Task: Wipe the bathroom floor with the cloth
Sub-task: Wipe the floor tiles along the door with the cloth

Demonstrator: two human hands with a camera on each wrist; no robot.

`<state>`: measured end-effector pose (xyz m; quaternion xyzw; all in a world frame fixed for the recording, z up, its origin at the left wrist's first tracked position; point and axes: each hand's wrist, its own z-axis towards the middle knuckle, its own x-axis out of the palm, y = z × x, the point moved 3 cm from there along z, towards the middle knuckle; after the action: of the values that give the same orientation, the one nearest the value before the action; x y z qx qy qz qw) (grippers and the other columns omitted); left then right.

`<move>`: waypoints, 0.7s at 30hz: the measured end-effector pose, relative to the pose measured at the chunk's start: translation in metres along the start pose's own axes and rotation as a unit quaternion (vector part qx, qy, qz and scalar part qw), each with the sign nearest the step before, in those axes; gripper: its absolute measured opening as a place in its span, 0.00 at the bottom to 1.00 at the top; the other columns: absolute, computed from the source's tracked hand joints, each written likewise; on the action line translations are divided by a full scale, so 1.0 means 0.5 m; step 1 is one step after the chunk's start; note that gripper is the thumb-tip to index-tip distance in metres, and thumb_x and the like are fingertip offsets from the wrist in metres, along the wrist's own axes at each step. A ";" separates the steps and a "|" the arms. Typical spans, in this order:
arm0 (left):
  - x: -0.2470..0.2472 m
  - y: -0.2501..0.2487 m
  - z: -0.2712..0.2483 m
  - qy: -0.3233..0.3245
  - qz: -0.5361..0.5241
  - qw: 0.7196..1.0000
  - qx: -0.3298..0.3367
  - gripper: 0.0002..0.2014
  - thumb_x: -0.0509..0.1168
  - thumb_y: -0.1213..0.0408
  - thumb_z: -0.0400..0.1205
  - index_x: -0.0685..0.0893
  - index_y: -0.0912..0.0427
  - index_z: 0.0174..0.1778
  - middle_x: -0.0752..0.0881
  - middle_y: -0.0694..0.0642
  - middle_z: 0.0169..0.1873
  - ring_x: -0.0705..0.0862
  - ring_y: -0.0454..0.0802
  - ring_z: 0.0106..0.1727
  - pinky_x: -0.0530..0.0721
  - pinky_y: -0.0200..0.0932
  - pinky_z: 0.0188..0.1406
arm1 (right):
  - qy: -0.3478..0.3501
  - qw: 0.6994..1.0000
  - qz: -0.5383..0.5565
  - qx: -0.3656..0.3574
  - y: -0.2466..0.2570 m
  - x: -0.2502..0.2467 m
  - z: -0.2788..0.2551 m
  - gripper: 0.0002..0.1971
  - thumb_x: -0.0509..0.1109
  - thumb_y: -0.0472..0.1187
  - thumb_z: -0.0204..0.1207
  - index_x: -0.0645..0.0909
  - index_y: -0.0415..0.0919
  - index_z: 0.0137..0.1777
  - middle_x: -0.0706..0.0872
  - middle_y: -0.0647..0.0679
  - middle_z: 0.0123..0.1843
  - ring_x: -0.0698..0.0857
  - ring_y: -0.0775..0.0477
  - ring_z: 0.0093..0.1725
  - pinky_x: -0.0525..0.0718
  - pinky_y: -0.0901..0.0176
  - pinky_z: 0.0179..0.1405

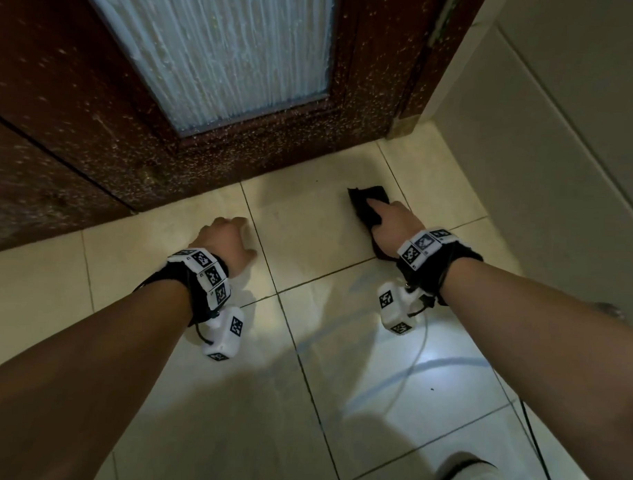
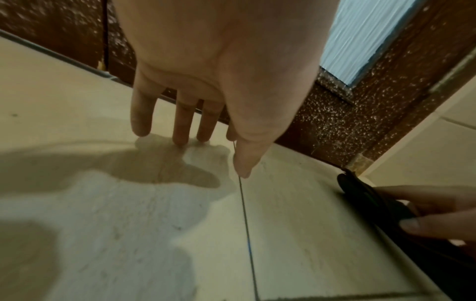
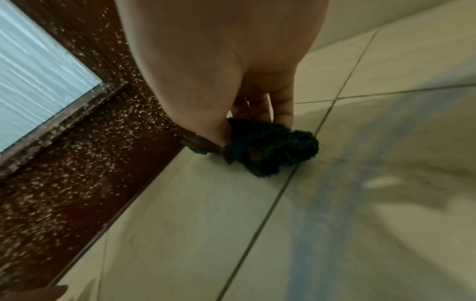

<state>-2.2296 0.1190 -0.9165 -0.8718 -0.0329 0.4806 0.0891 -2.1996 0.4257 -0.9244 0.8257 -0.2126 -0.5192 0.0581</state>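
A black fuzzy cloth [image 1: 366, 201] lies on the beige tiled floor [image 1: 338, 402], close to the door's right corner. My right hand [image 1: 391, 224] grips the cloth [image 3: 273, 146] and holds it down on the tile; the thumb and curled fingers pinch its bunched edge. The left wrist view shows the same cloth [image 2: 371, 199] from the side, folded in that grip. My left hand [image 1: 229, 240] is apart from the cloth, to its left. Its straight fingertips [image 2: 180, 134] touch the floor [image 2: 128, 224] near the door, and it holds nothing.
A dark brown door [image 1: 96, 124] with a frosted glass panel [image 1: 221, 49] closes off the far side. A tiled wall [image 1: 562, 140] stands at the right. A bluish streak [image 3: 322, 183] curves across the tiles. A white shoe [image 1: 468, 475] and a thin black cable [image 1: 537, 445] are at bottom right.
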 end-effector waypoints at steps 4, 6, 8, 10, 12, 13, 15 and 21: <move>-0.021 0.007 -0.028 0.004 -0.038 0.999 -0.028 0.36 0.70 0.46 0.78 0.67 0.48 0.82 0.75 0.61 0.72 0.76 0.62 0.70 0.77 0.51 0.69 | 0.010 0.998 0.052 -0.034 0.047 -0.007 0.013 0.31 0.59 0.36 0.82 0.62 0.50 0.85 0.75 0.32 0.72 0.81 0.31 0.62 0.81 0.53 0.57; -0.035 0.013 -0.053 0.006 -0.038 0.998 -0.045 0.36 0.69 0.46 0.78 0.67 0.48 0.82 0.75 0.60 0.73 0.75 0.63 0.71 0.77 0.53 0.70 | 0.026 0.997 0.065 -0.039 0.081 -0.019 0.008 0.31 0.60 0.35 0.82 0.63 0.49 0.85 0.75 0.33 0.74 0.81 0.32 0.64 0.82 0.52 0.60; -0.056 0.016 -0.083 0.009 -0.042 0.997 -0.064 0.36 0.69 0.46 0.78 0.67 0.49 0.82 0.74 0.60 0.74 0.74 0.64 0.72 0.77 0.56 0.70 | 0.040 0.995 0.075 -0.049 0.118 -0.033 -0.001 0.30 0.60 0.35 0.82 0.64 0.47 0.85 0.77 0.34 0.74 0.81 0.33 0.65 0.82 0.49 0.63; -0.080 0.023 -0.120 0.004 -0.055 0.995 -0.088 0.36 0.70 0.45 0.77 0.67 0.48 0.81 0.74 0.60 0.74 0.73 0.63 0.73 0.77 0.58 0.69 | 0.051 0.994 0.075 -0.060 0.154 -0.044 -0.017 0.29 0.60 0.34 0.82 0.67 0.46 0.83 0.79 0.35 0.72 0.82 0.33 0.65 0.82 0.48 0.63; -0.101 0.035 -0.169 -0.011 -0.074 0.990 -0.117 0.35 0.69 0.44 0.77 0.69 0.47 0.80 0.73 0.59 0.74 0.74 0.63 0.72 0.78 0.59 0.68 | 0.071 0.992 0.076 -0.073 0.189 -0.047 -0.042 0.28 0.60 0.33 0.82 0.68 0.45 0.82 0.81 0.36 0.71 0.82 0.35 0.63 0.82 0.51 0.61; -0.110 0.038 -0.196 -0.019 -0.080 0.988 -0.131 0.34 0.69 0.44 0.78 0.69 0.46 0.80 0.73 0.58 0.74 0.74 0.62 0.72 0.78 0.60 0.67 | 0.078 0.991 0.079 -0.079 0.202 -0.049 -0.057 0.28 0.61 0.33 0.82 0.69 0.45 0.82 0.81 0.37 0.71 0.82 0.36 0.64 0.81 0.53 0.60; -0.119 0.040 -0.254 -0.022 -0.076 0.985 -0.155 0.33 0.68 0.44 0.78 0.70 0.46 0.79 0.73 0.56 0.74 0.74 0.61 0.72 0.78 0.60 0.67 | 0.074 0.990 0.080 -0.091 0.221 -0.053 -0.094 0.28 0.64 0.34 0.81 0.70 0.45 0.81 0.80 0.39 0.72 0.81 0.37 0.67 0.79 0.52 0.63; -0.092 0.039 -0.313 0.018 -0.071 0.986 -0.152 0.36 0.69 0.44 0.78 0.67 0.48 0.81 0.71 0.58 0.75 0.73 0.61 0.72 0.77 0.59 0.69 | 0.058 0.994 0.060 -0.077 0.176 -0.053 -0.185 0.26 0.67 0.39 0.81 0.71 0.48 0.80 0.79 0.42 0.73 0.80 0.40 0.68 0.78 0.50 0.68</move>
<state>-2.1226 0.0738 -0.8001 -0.8792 -0.1657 0.4466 -0.0100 -2.1534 0.3455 -0.8322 0.8331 -0.2179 -0.4810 0.1646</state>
